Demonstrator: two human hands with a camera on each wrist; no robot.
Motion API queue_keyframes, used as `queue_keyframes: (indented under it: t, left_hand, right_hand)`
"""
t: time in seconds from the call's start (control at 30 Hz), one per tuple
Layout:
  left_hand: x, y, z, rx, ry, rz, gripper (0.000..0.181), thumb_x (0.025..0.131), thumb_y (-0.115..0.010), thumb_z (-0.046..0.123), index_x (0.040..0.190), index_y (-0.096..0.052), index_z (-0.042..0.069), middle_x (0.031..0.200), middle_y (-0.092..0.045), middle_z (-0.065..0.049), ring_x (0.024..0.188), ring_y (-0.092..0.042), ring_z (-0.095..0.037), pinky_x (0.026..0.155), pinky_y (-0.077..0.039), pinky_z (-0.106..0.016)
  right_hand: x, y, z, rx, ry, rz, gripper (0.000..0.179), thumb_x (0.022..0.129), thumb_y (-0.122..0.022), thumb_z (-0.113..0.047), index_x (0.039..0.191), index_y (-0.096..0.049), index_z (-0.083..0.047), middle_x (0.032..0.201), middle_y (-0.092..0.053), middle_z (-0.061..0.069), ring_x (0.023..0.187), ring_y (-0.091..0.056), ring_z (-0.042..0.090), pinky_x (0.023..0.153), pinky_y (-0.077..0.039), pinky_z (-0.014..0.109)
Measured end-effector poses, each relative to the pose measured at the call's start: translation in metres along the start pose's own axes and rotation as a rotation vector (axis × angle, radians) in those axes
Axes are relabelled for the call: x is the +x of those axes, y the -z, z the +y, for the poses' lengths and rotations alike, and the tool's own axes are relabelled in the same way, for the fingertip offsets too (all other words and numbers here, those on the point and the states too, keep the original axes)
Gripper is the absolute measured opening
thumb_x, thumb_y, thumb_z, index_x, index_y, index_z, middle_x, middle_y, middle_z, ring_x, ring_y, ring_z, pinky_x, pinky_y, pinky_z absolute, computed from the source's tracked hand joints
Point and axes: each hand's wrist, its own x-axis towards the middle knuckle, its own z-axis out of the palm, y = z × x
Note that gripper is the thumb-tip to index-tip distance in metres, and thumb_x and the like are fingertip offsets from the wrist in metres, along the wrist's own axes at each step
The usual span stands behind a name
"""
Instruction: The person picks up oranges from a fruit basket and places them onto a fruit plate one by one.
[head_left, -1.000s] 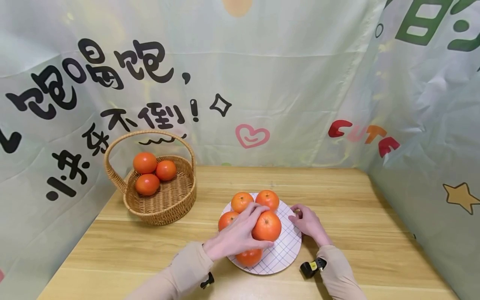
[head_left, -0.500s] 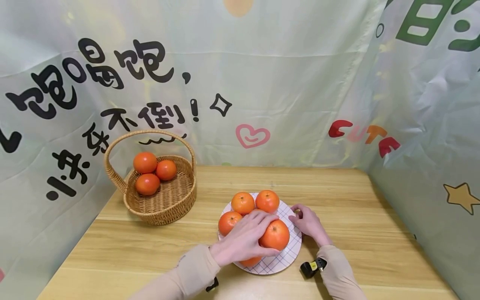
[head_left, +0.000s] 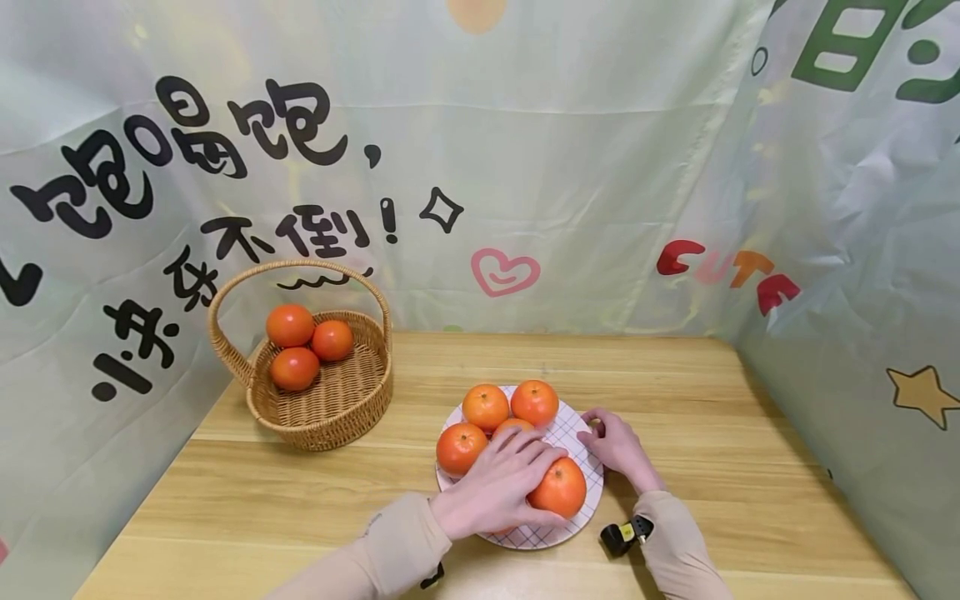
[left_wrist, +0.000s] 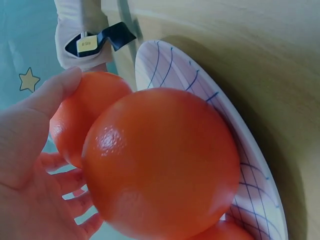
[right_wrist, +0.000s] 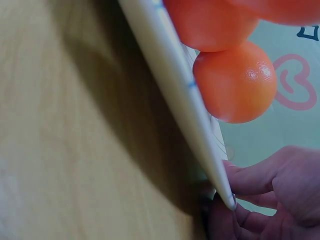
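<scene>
In the head view my left hand [head_left: 506, 483] grips an orange [head_left: 558, 487] at the right front of a white plate [head_left: 588, 467] with blue grid lines. From the left wrist, the thumb and fingers curl round that orange [left_wrist: 90, 115], while another orange [left_wrist: 160, 165] fills the foreground. Several oranges lie on the plate, including one at the back left [head_left: 486, 407] and one at the left [head_left: 461, 449]; one at the front is mostly hidden under my left hand. My right hand [head_left: 617, 442] pinches the plate's right rim, thumb above and fingers below [right_wrist: 222, 220].
A wicker basket [head_left: 322, 433] with a tall handle stands at the back left, holding 3 oranges [head_left: 295, 369]. The wooden table [head_left: 675, 383] meets a printed cloth [head_left: 592, 167] at the back and sides. A black wrist camera [head_left: 618, 537] sits by my right sleeve.
My left hand has moved the gripped orange rightward and toward the front of the plate. An orange in the plate's middle has come into view. My right hand has stayed at the rim.
</scene>
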Motion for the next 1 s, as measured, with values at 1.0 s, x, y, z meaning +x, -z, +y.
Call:
queue_keyframes:
  t: [1.0]
  left_hand:
    - [-0.001, -0.012, 0.011, 0.104, -0.026, -0.053, 0.071, 0.083, -0.059, 0.075, 0.133, -0.056, 0.025, 0.121, -0.066, 0.014, 0.133, -0.051, -0.015, 0.12, -0.031, -0.045]
  right_hand:
    - [0.0, 0.0, 0.0, 0.009, 0.005, 0.001, 0.028, 0.093, -0.064, -0.01, 0.118, -0.06, 0.002, 0.078, -0.05, 0.007, 0.067, -0.048, 0.018, 0.057, -0.039, 0.029]
